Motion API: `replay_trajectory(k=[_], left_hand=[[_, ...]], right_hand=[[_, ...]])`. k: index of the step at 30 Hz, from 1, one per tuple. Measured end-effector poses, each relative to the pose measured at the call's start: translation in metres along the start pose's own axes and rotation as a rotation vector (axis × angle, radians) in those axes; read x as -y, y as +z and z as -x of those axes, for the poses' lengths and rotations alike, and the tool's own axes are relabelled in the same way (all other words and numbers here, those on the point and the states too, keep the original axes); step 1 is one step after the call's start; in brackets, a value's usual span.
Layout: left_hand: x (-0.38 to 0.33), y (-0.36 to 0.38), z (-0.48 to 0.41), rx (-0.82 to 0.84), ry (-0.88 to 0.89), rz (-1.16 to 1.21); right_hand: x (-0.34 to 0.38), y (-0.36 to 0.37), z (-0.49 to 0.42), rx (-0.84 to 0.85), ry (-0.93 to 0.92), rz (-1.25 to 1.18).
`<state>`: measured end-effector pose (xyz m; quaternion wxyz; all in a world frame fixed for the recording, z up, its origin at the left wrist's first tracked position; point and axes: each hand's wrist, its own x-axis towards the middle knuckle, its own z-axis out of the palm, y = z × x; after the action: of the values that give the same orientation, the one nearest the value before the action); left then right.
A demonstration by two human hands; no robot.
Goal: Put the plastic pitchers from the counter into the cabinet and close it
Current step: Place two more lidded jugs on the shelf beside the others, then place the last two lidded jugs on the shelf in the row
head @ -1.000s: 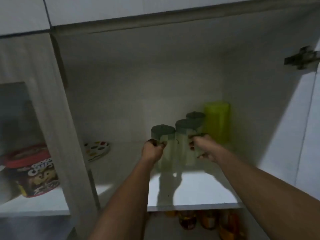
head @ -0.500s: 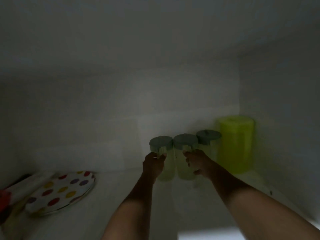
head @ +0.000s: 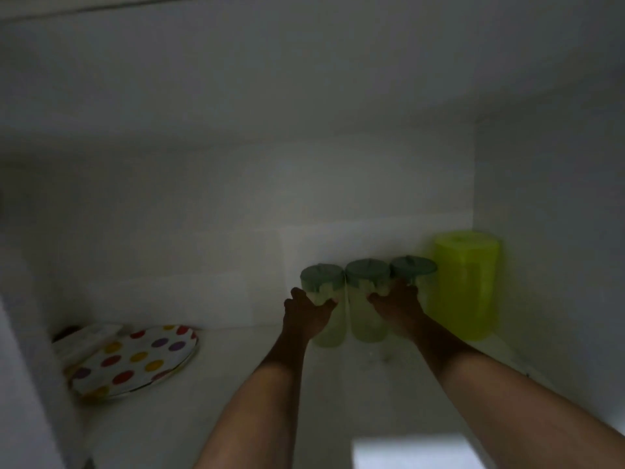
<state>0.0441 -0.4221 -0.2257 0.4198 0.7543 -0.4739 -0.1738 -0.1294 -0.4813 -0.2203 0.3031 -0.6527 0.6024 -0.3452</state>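
Three pale green plastic pitchers with grey-green lids stand in a row at the back of the dim cabinet shelf [head: 236,384]. My left hand [head: 306,314] grips the handle of the left pitcher [head: 321,275]. My right hand [head: 395,304] holds the handle of the middle pitcher [head: 367,270]. The third pitcher [head: 413,265] stands just behind and to the right of my right hand, touching a taller lime-green pitcher [head: 465,286] in the back right corner. All pitchers stand upright on the shelf.
A polka-dot plate [head: 135,360] lies tilted at the left of the shelf with something white behind it. The cabinet's right wall [head: 548,231] is close to the lime-green pitcher. The back wall is right behind the row.
Both hands have pushed the two pitchers deeper into the cabinet, from the shelf's front to the back beside the third one. The view has moved inside the cabinet.
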Motion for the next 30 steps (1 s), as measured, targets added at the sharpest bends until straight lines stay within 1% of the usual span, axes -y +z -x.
replay_trajectory(k=[2, 5, 8, 10, 14, 16, 18, 21, 24, 26, 30], left_hand=[[-0.004, -0.01, 0.02, -0.013, 0.018, -0.011], [-0.012, -0.03, 0.057, -0.007, 0.039, -0.004], [-0.015, -0.053, 0.106, -0.011, 0.038, -0.018], [-0.012, -0.069, 0.146, -0.057, 0.033, -0.013], [0.011, -0.101, 0.231, -0.144, 0.062, 0.044], [0.032, -0.119, 0.271, -0.19, 0.061, 0.021], [0.055, -0.144, 0.311, -0.185, 0.029, -0.006], [0.095, -0.195, 0.367, -0.204, -0.053, -0.053], [0.141, -0.259, 0.42, -0.299, -0.114, -0.086], [0.174, -0.306, 0.458, -0.364, -0.193, -0.045], [0.249, -0.402, 0.549, -0.502, -0.376, -0.043]], right_hand=[[0.006, -0.01, 0.018, 0.016, -0.067, -0.02], [0.02, -0.024, 0.059, 0.119, -0.161, -0.023], [0.032, -0.029, 0.108, 0.14, -0.229, 0.064], [0.038, -0.029, 0.147, 0.143, -0.262, 0.104], [0.034, -0.015, 0.228, 0.234, -0.318, -0.001], [0.032, -0.003, 0.267, 0.284, -0.343, -0.015], [0.036, 0.013, 0.304, 0.364, -0.346, -0.016], [0.058, 0.041, 0.36, 0.46, -0.385, -0.048], [0.092, 0.079, 0.428, 0.56, -0.446, -0.071], [0.117, 0.113, 0.476, 0.658, -0.499, -0.041], [0.171, 0.192, 0.582, 0.863, -0.618, -0.001]])
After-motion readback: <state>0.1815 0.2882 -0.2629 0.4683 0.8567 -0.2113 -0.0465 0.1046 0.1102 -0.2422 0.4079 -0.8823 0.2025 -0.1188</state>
